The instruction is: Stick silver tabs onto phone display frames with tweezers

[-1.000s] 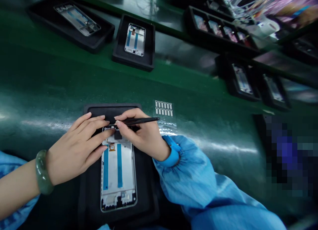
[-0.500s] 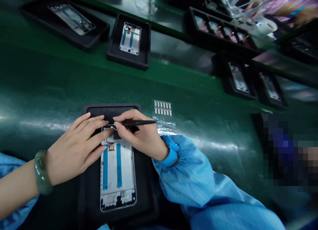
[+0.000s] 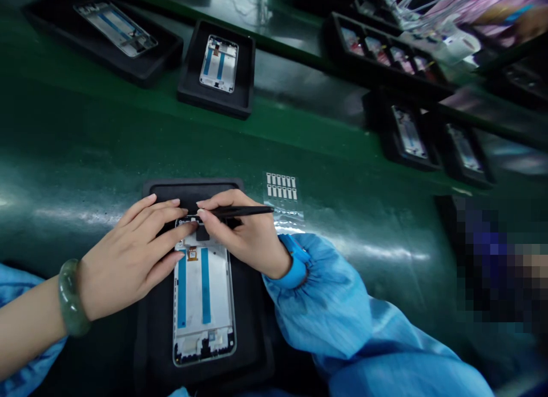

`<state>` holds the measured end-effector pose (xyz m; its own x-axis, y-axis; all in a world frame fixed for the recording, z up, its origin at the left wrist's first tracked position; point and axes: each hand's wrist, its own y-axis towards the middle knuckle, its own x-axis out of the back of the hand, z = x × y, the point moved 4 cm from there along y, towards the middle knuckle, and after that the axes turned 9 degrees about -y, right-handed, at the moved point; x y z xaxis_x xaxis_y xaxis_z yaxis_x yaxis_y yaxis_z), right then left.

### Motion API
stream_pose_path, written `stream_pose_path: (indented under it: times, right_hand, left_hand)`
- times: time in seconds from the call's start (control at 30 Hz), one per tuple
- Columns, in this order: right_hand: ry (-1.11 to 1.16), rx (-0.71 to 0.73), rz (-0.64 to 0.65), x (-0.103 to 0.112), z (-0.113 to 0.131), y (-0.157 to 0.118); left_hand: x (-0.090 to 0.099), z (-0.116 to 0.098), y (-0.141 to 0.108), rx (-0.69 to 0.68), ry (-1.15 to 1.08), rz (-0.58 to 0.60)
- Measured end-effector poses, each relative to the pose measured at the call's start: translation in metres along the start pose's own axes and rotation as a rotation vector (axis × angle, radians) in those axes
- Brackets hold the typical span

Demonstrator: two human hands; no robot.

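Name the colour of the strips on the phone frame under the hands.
Blue: two lengthwise strips on the phone frame, clearest in the head view.

Items counted: one left hand (image 3: 128,260), one right hand (image 3: 244,234), one pair of black tweezers (image 3: 244,211), one green bangle (image 3: 72,297), and one clear film (image 3: 285,217) carrying twelve white labels (image 3: 280,185) in two rows of six. Six black trays are in view: five single-bay trays (image 3: 192,185), each with one phone frame (image 3: 203,311), and one multi-bay tray (image 3: 385,77) showing four occupied bays.
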<state>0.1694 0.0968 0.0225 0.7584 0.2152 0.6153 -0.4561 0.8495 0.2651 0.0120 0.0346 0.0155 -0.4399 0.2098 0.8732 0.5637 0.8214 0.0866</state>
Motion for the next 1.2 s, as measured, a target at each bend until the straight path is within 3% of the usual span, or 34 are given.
stream_pose_path:
  times: [0.17,0.63,0.83,1.0,1.2]
  right_hand:
    - [0.066,-0.042,0.009,-0.0003,-0.0028,-0.0002]
    - [-0.023,0.031,-0.009,0.0006,0.0005,-0.0010]
    - [-0.112,0.091,0.005,-0.0014,0.0043,-0.0007]
    - [-0.100,0.075,-0.035,-0.0009,0.0026,-0.0012]
    - [-0.072,0.027,-0.061,-0.0005,0.0021,-0.0020]
  left_hand:
    - [0.0010,-0.0001,-0.0003,0.005,-0.007,0.003]
    - [-0.0002,0.0002,0.0006,-0.009,0.026,0.012]
    - [-0.0010,0.0029,0.0007,-0.093,0.038,0.008]
    - [-0.0003,0.0012,0.0005,-0.012,-0.001,-0.015]
    - [0.0000,0.0012,-0.0011,-0.022,0.003,-0.002]
